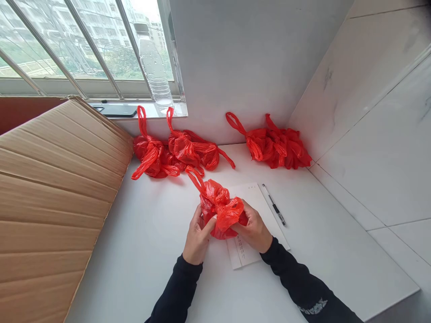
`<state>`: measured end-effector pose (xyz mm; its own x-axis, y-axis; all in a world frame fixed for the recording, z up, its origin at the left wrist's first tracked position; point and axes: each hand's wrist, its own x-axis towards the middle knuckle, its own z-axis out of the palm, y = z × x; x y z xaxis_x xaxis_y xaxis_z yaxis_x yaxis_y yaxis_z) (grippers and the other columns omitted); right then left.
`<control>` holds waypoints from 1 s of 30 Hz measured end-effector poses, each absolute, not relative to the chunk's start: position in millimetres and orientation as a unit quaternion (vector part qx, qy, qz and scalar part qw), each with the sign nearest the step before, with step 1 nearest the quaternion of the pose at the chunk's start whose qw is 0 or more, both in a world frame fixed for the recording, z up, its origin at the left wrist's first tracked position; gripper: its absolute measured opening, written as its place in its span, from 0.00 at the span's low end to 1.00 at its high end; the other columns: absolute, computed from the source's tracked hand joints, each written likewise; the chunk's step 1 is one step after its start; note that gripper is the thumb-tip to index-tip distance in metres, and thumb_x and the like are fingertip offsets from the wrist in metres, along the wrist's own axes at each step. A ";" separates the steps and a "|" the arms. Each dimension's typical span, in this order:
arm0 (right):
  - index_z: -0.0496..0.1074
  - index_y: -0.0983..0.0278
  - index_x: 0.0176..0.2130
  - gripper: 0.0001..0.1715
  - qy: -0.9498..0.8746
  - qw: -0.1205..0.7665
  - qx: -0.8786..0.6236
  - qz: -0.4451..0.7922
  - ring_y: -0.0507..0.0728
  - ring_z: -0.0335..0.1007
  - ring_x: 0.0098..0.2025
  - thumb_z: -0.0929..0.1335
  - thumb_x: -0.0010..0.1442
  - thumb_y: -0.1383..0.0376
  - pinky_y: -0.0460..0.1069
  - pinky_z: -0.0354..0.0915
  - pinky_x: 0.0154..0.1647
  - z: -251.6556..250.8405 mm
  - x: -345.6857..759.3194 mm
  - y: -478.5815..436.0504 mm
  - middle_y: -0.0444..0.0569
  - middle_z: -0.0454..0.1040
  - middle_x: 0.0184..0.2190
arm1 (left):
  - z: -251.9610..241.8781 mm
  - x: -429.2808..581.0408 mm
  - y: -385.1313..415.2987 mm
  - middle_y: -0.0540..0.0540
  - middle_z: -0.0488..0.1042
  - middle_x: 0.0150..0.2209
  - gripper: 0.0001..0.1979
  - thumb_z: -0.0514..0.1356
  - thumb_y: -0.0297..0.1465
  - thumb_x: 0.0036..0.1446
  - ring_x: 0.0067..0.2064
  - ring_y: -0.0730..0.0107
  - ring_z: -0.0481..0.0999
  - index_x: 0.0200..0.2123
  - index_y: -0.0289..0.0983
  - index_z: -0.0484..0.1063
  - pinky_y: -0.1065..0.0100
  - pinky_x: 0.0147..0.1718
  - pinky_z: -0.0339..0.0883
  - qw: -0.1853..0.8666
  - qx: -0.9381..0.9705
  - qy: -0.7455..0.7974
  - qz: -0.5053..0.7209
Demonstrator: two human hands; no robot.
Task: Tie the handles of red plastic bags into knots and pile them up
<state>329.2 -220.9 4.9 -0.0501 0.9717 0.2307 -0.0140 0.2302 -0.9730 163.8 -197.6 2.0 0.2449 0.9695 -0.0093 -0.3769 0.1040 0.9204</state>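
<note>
A crumpled red plastic bag (219, 207) is held just above the white counter (151, 251), over a sheet of paper (251, 224). My left hand (197, 237) grips the bag's left side, fingers curled into the plastic. My right hand (252, 229) clasps its right side, thumb pressed on the plastic. One bag handle sticks up to the upper left. Both arms wear black sleeves.
Two tied red bags (153, 154) (193, 150) lie against the back wall, a third (278, 146) in the right corner. A pen (274, 205) lies by the paper. A large cardboard flap (54, 197) fills the left. A phone (116, 110) and a clear bottle (158, 76) rest on the sill.
</note>
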 end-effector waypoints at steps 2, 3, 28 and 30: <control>0.72 0.59 0.51 0.22 -0.570 0.542 -0.422 0.451 0.58 0.75 0.47 0.74 0.58 0.61 0.49 0.70 0.49 5.4 329.5 -221.3 0.46 0.77 0.46 | 4.9 164.3 -198.7 0.41 0.74 0.56 0.24 0.66 0.35 0.57 0.59 0.53 0.71 0.56 0.41 0.68 0.59 0.56 0.67 0.681 0.401 0.334 0.514; 0.73 0.59 0.51 0.22 -0.572 0.539 -0.423 0.451 0.58 0.75 0.47 0.74 0.58 0.61 0.49 0.70 0.49 5.1 329.8 -221.5 0.46 0.77 0.46 | 7.0 164.6 -199.4 0.41 0.75 0.55 0.24 0.67 0.36 0.57 0.59 0.53 0.72 0.56 0.41 0.69 0.58 0.56 0.68 0.691 0.385 0.332 0.514; 0.69 0.55 0.57 0.28 -0.562 0.531 -0.522 0.361 0.65 0.67 0.53 0.62 0.66 0.43 0.59 0.67 0.54 1.8 329.0 -224.8 0.52 0.69 0.50 | 3.2 162.7 -203.0 0.42 0.77 0.54 0.27 0.69 0.34 0.53 0.58 0.51 0.73 0.57 0.42 0.71 0.56 0.57 0.67 0.671 0.344 0.361 0.549; 0.67 0.54 0.59 0.31 -0.585 0.510 -0.531 0.340 0.66 0.63 0.57 0.65 0.63 0.43 0.61 0.64 0.59 4.3 326.7 -226.1 0.53 0.67 0.54 | 0.5 162.3 -203.1 0.43 0.78 0.53 0.23 0.68 0.35 0.55 0.58 0.51 0.74 0.54 0.42 0.73 0.54 0.59 0.64 0.657 0.385 0.364 0.536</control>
